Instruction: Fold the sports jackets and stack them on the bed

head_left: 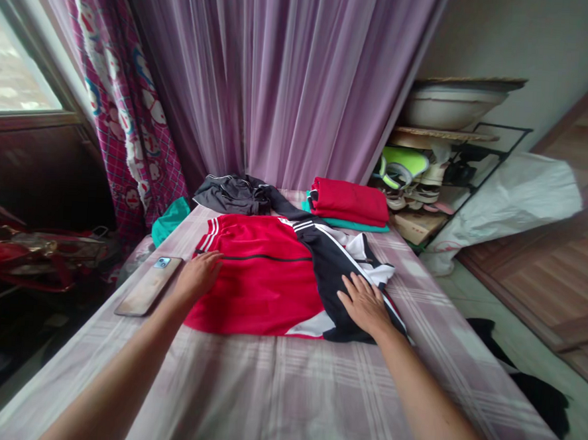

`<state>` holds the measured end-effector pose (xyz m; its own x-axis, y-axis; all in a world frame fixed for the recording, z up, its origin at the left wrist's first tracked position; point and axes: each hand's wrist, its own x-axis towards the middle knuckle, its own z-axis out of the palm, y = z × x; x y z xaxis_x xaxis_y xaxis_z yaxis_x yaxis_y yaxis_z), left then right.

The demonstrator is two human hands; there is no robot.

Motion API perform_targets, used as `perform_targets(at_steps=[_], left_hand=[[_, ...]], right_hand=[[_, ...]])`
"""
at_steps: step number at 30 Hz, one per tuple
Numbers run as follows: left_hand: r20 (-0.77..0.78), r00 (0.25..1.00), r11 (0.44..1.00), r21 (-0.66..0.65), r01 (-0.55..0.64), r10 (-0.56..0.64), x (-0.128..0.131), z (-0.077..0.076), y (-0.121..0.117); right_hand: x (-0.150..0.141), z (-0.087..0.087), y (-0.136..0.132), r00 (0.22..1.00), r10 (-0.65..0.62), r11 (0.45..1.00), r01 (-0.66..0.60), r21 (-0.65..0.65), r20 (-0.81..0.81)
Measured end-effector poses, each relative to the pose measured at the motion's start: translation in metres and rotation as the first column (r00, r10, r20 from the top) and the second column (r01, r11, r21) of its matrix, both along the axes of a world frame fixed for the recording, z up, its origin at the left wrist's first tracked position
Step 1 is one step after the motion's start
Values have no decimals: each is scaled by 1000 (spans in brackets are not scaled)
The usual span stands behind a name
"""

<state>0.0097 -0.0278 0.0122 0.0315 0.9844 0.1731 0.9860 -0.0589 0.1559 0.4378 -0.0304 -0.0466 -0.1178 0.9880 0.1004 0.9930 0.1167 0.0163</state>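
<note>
A red, black and white zip-up jacket (265, 284) lies spread on a plaid-covered surface (263, 391), its red body on the left and a black striped sleeve on the right. At its left edge, near the dark zipper, rests my left hand (201, 272), fingers stretched out. My right hand (363, 302) lies flat on the black sleeve with its fingers spread. Neither hand grasps anything. Left of my left hand is a phone (149, 286), back side up.
A folded red and teal clothing stack (349, 201) sits at the far right, beside a crumpled dark garment (233, 194). Teal cloth (171, 220) is at the left edge. A shelf rack with a basin (450, 107) and shoes stands right, near a white plastic bag (519, 197).
</note>
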Motion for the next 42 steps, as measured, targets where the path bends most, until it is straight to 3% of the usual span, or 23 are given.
perform_targets(at_steps=[6, 11, 13, 16, 20, 22, 26, 31, 35, 37, 42], left_hand=[[-43, 992, 992, -47, -117, 115, -6, -30, 26], [8, 997, 997, -32, -70, 71, -18, -44, 27], [77, 995, 998, 25, -63, 61, -28, -41, 27], [151, 973, 980, 70, -187, 175, -42, -32, 25], [26, 952, 951, -51, -304, 306, -46, -20, 22], [-21, 949, 946, -70, -315, 314, -43, -16, 22], [30, 931, 931, -60, -361, 364, -34, -12, 18], [106, 915, 920, -101, -379, 389, -26, -11, 12], [38, 908, 904, -120, -411, 418, -29, -10, 16], [-29, 912, 897, -170, -407, 409, -34, -8, 21], [-101, 914, 847, -345, -404, 394, -45, -1, 33]], right_hand=[[3, -9, 2, 1000, 19, 999, -19, 33, 6], [0, -8, 1, 999, 10, 998, -8, 66, -30], [2, -1, 3, 996, 35, 997, -29, 74, -86], [11, 19, 11, 982, 36, 996, -19, 92, -184], [30, 48, 30, 959, -208, 942, 250, 225, -195], [40, 57, 39, 934, -317, 915, 347, 207, -163], [60, 57, 49, 912, -405, 914, 404, -27, -56], [74, 39, 45, 883, -457, 889, 457, -29, -102], [74, 34, 47, 872, -456, 888, 458, -31, -179], [70, 38, 50, 880, -426, 897, 441, 30, -210], [32, 51, 55, 949, -129, 939, 210, 271, -288]])
